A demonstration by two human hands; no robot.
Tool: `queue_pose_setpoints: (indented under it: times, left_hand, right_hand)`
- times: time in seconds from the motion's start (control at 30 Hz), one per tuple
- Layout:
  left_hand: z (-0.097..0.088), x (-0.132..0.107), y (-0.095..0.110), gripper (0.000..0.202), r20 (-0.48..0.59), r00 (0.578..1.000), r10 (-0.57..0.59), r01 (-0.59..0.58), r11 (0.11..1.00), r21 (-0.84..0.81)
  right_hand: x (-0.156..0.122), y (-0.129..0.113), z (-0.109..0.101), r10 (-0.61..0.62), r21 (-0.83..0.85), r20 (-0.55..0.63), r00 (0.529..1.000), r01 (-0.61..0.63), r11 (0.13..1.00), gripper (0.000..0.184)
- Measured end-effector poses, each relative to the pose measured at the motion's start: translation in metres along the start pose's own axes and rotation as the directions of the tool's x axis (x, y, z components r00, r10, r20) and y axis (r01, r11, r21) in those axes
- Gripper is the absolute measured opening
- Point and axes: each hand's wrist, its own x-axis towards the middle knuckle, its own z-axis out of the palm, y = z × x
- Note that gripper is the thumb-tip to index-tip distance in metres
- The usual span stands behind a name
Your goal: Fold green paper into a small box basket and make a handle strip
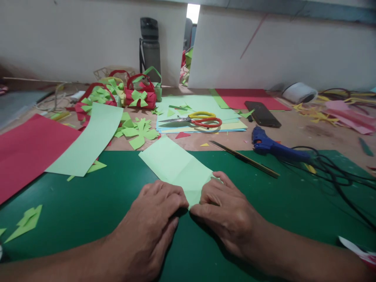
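Observation:
A pale green sheet of paper [173,160] lies slantwise on the green cutting mat [117,203], with faint crease lines across it. My left hand [160,207] is closed on the near left edge of this sheet, fingers curled together. On its near right edge my right hand [226,207] is closed as well, the thumb pointing in toward the left hand. The near corner shows between the two hands. Their fingers hide part of the sheet's near edges.
Beyond the mat are scissors [202,119] on stacked paper, a blue glue gun [276,147] with its black cord, a phone [262,113], a dark bottle [151,55] and small red paper bags [141,97]. Red card [32,145] and a pale green strip [91,141] lie left.

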Motion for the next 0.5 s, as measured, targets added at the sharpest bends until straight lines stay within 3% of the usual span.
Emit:
queue_pose_setpoints:
  times: [0.5]
  left_hand:
    - [-0.0002, -0.0012, 0.0026, 0.024, 0.006, 0.997, 0.071, -0.071, 0.993, 0.099]
  right_hand:
    - [0.0019, -0.0018, -0.0035, 0.113, 0.032, -0.002, 0.994, -0.113, 0.993, 0.024]
